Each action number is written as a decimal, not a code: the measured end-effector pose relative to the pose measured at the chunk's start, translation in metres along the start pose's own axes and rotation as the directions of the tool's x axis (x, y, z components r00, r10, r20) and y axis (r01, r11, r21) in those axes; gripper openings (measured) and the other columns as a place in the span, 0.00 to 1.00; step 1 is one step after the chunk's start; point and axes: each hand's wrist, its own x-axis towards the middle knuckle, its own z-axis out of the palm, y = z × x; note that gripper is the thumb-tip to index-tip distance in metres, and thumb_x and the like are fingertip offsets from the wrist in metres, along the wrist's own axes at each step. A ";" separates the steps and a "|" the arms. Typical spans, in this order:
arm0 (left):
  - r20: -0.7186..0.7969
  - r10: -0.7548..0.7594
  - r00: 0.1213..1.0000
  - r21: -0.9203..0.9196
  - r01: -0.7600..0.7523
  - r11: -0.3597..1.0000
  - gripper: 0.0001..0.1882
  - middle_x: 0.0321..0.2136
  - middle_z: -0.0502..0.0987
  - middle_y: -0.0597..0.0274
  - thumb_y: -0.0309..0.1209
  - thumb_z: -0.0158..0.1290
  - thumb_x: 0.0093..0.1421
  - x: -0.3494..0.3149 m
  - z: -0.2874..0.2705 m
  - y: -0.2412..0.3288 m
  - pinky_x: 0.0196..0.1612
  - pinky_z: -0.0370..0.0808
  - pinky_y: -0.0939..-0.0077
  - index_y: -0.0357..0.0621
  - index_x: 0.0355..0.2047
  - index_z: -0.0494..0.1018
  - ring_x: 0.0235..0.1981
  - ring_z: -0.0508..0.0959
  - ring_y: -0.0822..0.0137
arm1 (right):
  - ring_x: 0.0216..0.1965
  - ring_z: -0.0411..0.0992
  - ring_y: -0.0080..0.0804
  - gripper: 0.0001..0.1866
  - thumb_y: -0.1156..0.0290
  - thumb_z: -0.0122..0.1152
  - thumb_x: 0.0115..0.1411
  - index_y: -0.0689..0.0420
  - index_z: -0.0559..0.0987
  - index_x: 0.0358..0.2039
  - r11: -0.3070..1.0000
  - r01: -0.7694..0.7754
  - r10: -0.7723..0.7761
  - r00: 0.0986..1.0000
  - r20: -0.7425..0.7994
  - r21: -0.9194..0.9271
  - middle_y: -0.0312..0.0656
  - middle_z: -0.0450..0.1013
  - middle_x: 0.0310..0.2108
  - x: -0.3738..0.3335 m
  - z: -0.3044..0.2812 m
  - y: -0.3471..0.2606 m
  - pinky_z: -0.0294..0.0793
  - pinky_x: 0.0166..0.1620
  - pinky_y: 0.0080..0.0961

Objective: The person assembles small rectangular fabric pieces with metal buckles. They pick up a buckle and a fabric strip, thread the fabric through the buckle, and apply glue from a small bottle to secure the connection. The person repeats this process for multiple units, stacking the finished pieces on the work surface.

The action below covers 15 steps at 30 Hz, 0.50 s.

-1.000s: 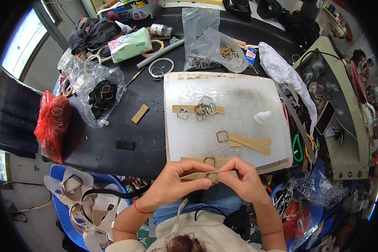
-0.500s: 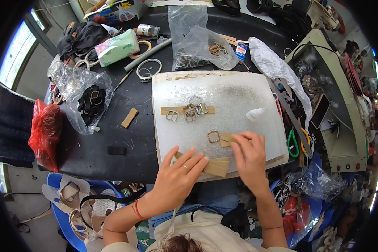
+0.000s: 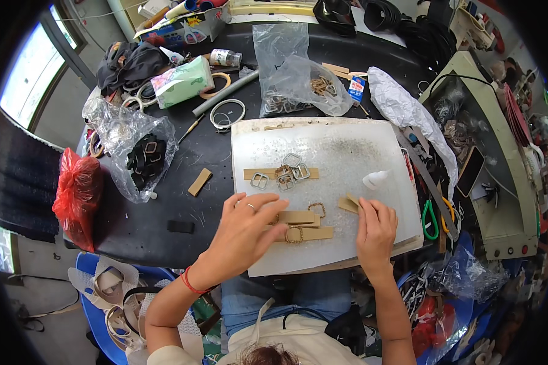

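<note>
Two tan straps lie side by side near the front edge of the white cutting mat (image 3: 347,152): the upper strap (image 3: 297,216) ends under the left fingertips, and the lower strap (image 3: 307,233) carries one brass buckle (image 3: 294,235) threaded near its middle. The left hand (image 3: 245,230) rests flat on the mat with fingers spread, its tips pressing the left ends of both straps; a ring shows on one finger and a red band circles the wrist. The right hand (image 3: 376,230) lies palm down to the right of the straps, fingers held together, their tips touching a short tan strip (image 3: 349,204) that sits tilted just beside the upper strap. One loose brass buckle (image 3: 316,210) lies between the two hands, just above the straps. Farther back on the mat a third long tan strap (image 3: 268,173) lies level, with about four silver buckles (image 3: 292,169) clustered on and around it. A small white bottle (image 3: 374,179) lies on its side near the mat's right part. The mat sits on a black worktop (image 3: 164,207). To the left on it lie one small tan offcut (image 3: 200,182), one clear bag of dark buckles (image 3: 141,159) and one red bag (image 3: 77,194) at the edge. Behind the mat stands another clear bag of metal rings (image 3: 298,85).
</note>
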 end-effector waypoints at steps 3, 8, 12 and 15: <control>-0.131 -0.056 0.990 0.037 0.061 0.997 0.14 0.41 0.79 0.53 0.28 0.58 0.58 0.017 0.003 -0.018 0.48 0.71 0.64 0.40 0.45 0.76 0.42 0.77 0.53 | 0.41 0.71 0.42 0.15 0.81 0.58 0.55 0.60 0.77 0.44 1.000 -0.009 0.009 1.000 -0.017 -0.010 0.42 0.74 0.40 0.001 0.001 0.002 0.67 0.45 0.37; -0.121 -0.027 0.992 0.376 0.071 0.924 0.11 0.37 0.80 0.51 0.26 0.57 0.58 0.026 0.018 -0.029 0.43 0.74 0.65 0.39 0.42 0.76 0.38 0.80 0.52 | 0.43 0.72 0.40 0.15 0.82 0.55 0.53 0.60 0.77 0.43 0.960 0.195 -0.210 0.976 0.054 0.202 0.43 0.74 0.41 0.001 -0.030 -0.046 0.68 0.45 0.35; -0.293 -0.051 0.955 0.211 0.117 0.970 0.09 0.33 0.81 0.54 0.24 0.56 0.59 0.029 0.010 -0.032 0.36 0.77 0.71 0.36 0.41 0.77 0.32 0.82 0.60 | 0.43 0.72 0.38 0.16 0.83 0.56 0.52 0.59 0.77 0.43 0.915 0.253 -0.299 0.948 0.107 0.313 0.43 0.75 0.41 -0.008 -0.026 -0.073 0.67 0.46 0.31; -0.118 -0.436 0.892 -0.514 0.321 0.796 0.11 0.34 0.80 0.56 0.21 0.55 0.60 0.008 -0.006 -0.007 0.36 0.77 0.76 0.33 0.44 0.76 0.34 0.81 0.69 | 0.38 0.74 0.37 0.15 0.83 0.59 0.52 0.60 0.78 0.42 0.925 0.043 -0.101 0.986 0.136 0.378 0.42 0.76 0.37 -0.007 -0.035 -0.067 0.70 0.41 0.28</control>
